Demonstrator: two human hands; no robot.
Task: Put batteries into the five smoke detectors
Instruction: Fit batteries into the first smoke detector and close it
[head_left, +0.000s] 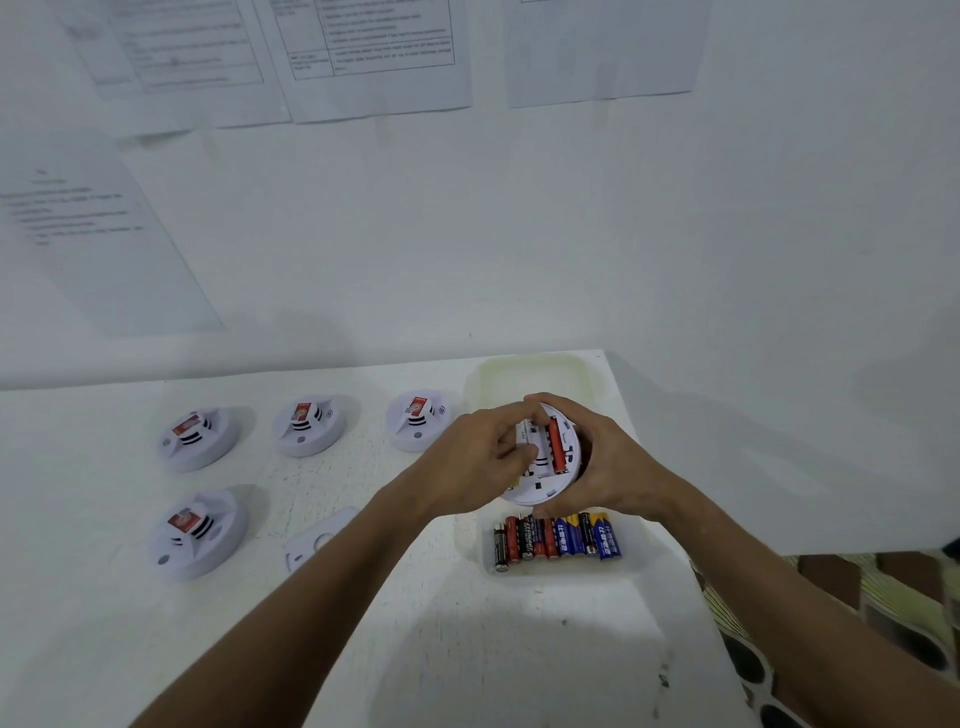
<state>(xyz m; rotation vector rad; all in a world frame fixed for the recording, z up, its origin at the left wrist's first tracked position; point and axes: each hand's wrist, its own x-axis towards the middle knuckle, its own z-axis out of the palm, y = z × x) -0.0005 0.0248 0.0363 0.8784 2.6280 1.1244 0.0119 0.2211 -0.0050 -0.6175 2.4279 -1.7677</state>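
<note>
My right hand (608, 467) grips a white smoke detector (550, 467), held tilted above the tray with its back side facing me. A red battery (557, 448) sits in its open compartment. My left hand (480, 465) has its fingertips curled on the compartment's left side; whether they pinch a battery I cannot tell. Several loose batteries (558, 540), red, black and blue, lie in a row in the white tray (524, 374). Four other detectors rest face up on the table: three in a back row (200, 439) (310, 425) (420, 420) and one in front (196, 532).
A detached white round cover plate (317, 540) lies on the white table (415, 649) beside my left forearm. Paper sheets (374, 57) hang on the wall behind. The table's right edge drops to a patterned floor (883, 613).
</note>
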